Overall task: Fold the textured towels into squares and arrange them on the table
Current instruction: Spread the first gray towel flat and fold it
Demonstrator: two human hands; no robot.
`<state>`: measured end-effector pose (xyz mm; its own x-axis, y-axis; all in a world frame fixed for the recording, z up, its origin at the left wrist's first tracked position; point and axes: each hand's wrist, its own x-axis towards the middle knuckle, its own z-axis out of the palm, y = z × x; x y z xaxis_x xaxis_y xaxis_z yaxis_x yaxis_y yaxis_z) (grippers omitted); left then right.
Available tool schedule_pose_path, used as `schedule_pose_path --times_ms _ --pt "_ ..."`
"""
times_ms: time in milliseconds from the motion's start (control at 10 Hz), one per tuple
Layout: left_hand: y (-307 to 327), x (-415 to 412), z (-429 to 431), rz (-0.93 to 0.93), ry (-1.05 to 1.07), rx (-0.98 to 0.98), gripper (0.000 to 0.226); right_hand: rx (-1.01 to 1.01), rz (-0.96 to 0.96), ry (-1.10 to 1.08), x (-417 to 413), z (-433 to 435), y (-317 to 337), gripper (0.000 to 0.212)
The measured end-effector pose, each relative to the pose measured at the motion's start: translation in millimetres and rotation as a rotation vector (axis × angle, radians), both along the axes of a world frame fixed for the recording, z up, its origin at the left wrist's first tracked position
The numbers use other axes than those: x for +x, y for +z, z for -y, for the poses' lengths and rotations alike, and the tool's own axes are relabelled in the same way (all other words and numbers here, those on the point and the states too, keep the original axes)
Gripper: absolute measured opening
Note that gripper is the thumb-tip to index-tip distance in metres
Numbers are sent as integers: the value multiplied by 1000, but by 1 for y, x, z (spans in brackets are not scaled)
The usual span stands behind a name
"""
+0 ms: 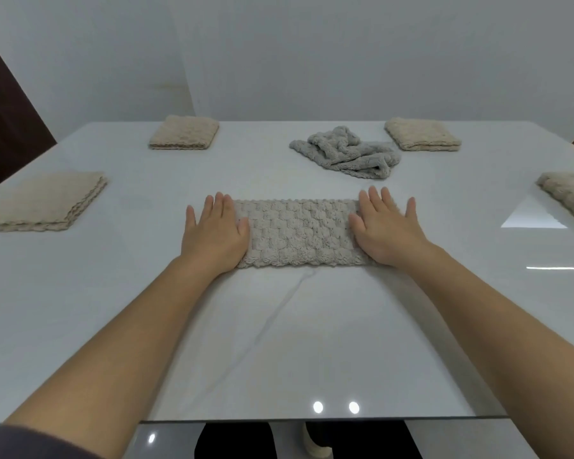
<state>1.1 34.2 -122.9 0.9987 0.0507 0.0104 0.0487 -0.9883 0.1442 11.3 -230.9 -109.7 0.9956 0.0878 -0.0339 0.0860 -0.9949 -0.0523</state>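
Two hands lie flat on a beige towel strip (pixel 299 233) stretched sideways across the white table (pixel 279 342): the left hand (pixel 212 233) presses its left end and the right hand (pixel 383 230) its right end, fingers straight. Beyond the strip and slightly right lies a crumpled grey towel (pixel 345 154). Folded squares sit around the strip: near-left square (pixel 43 203), far-left square (pixel 184 132), far-right square (pixel 423 134), and right-edge square (pixel 570 193), which is partly cut off.

txt: none legible | labels/brands/nos: none | signs: none
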Motion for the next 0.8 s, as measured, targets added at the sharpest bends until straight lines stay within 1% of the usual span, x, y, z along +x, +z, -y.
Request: schedule_pose_path --times_ms 100,200,300,400,500,600,700,800 --pt "14 5 9 130 102 -76 47 39 59 99 3 -31 9 60" --pt "27 12 15 119 188 -88 34 66 55 191 5 -64 2 61" --pt "32 21 10 28 283 -142 27 63 2 216 4 -77 -12 62" --pt "37 25 2 -114 291 -236 22 72 -5 208 4 -76 -15 62" --pt "44 22 -1 -223 299 -468 31 73 -11 212 5 -77 -14 61" --pt "46 13 0 -292 326 -663 28 68 -18 209 6 -77 -15 61" --pt "44 9 -4 -263 324 -817 27 68 -37 201 6 -79 -13 62" --pt "47 3 -15 -232 345 -911 27 76 -53 214 2 -92 -11 62"
